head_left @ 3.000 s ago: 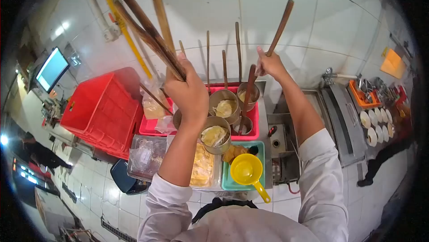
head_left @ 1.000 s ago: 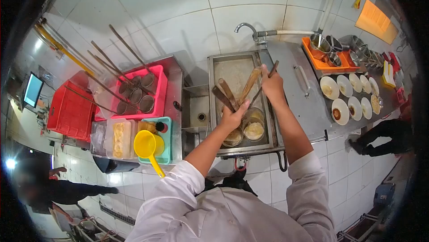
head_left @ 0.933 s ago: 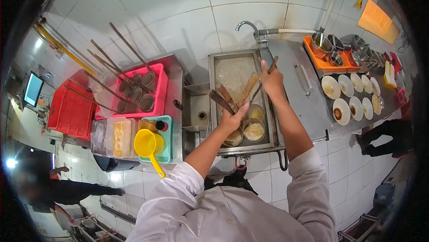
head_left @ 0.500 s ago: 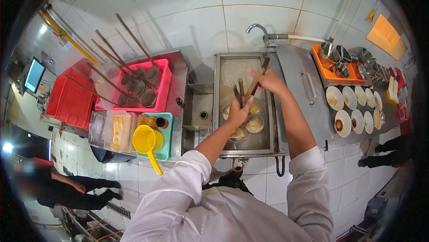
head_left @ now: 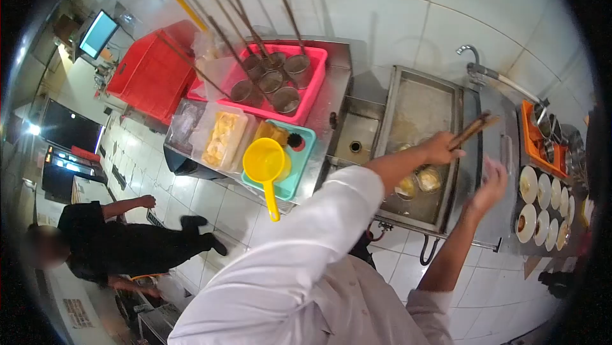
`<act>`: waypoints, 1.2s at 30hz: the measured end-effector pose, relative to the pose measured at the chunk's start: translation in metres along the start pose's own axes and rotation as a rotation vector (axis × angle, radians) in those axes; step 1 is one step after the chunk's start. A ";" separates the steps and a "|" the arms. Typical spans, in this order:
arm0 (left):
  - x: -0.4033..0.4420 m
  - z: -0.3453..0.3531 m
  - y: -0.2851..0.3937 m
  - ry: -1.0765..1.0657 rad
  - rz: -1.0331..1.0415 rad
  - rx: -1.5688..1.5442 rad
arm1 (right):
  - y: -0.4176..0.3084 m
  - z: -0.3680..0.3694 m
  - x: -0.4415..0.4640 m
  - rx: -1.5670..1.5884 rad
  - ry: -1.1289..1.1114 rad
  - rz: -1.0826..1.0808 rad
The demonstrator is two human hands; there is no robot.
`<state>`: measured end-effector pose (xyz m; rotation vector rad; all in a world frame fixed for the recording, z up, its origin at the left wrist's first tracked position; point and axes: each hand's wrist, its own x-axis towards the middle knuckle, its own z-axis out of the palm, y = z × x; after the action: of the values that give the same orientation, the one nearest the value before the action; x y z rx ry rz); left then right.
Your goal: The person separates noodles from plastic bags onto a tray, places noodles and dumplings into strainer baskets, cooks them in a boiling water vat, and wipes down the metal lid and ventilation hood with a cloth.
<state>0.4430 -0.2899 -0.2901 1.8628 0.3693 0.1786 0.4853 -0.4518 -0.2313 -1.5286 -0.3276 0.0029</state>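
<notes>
My left hand [head_left: 440, 149] is closed round the wooden handles [head_left: 473, 129] of several strainer baskets over the steel cooker [head_left: 421, 109]. Below that hand, baskets with pale yellow food [head_left: 429, 179] sit in the cooker's liquid; my forearm and sleeve hide part of them. My right hand [head_left: 489, 186] is raised off the handles at the cooker's right side, fingers apart and holding nothing. Other strainers [head_left: 285, 99] stand in a pink crate [head_left: 312, 93] to the left, their long handles leaning on the wall side.
A yellow ladle [head_left: 266, 160] lies on a teal tray [head_left: 299, 179] beside a tub of yellow food [head_left: 223, 138]. Left are red crates [head_left: 150, 74] and a person in black [head_left: 127, 240]. Faucet [head_left: 472, 64], orange tray [head_left: 542, 141] and bowls [head_left: 528, 184] are at right.
The view has swung left. My right hand has let go of the handles and drawn back with its fingers apart. My left hand keeps the bunched handles, now tilted to the right.
</notes>
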 end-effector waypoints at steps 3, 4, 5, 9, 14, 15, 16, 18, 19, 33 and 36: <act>0.007 0.005 0.008 0.154 -0.049 0.030 | 0.030 -0.021 -0.062 0.250 0.298 -0.056; 0.000 0.011 0.009 0.155 -0.084 -0.117 | 0.042 -0.021 -0.090 0.221 0.254 -0.047; -0.011 0.019 0.009 0.157 -0.113 -0.263 | 0.047 -0.011 -0.119 0.141 0.192 -0.007; -0.067 0.038 -0.015 0.039 0.219 -0.135 | 0.095 0.050 -0.229 -0.006 -0.196 0.066; -0.087 0.041 -0.031 0.038 0.240 -0.148 | 0.103 0.168 -0.241 -0.422 -0.582 -0.068; -0.091 0.038 -0.037 0.028 0.245 -0.161 | 0.108 0.191 -0.234 -0.418 -0.525 -0.313; -0.094 0.034 -0.044 0.108 0.317 -0.185 | 0.106 0.205 -0.229 -0.430 -0.521 -0.311; -0.098 0.025 -0.053 0.175 0.391 -0.225 | 0.102 0.220 -0.221 -0.715 -0.475 -0.121; -0.096 0.016 -0.055 0.039 0.374 -0.219 | 0.100 0.218 -0.218 -0.733 -0.462 -0.117; -0.057 0.008 -0.036 -0.139 0.186 -0.188 | 0.137 0.181 -0.199 -0.609 -0.723 0.177; -0.050 -0.026 0.003 -0.303 0.102 -0.037 | 0.130 0.141 -0.210 -0.113 -0.415 0.099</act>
<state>0.3890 -0.2841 -0.2763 1.8391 0.0625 -0.0287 0.2811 -0.3500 -0.4007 -1.6507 -0.5884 0.3900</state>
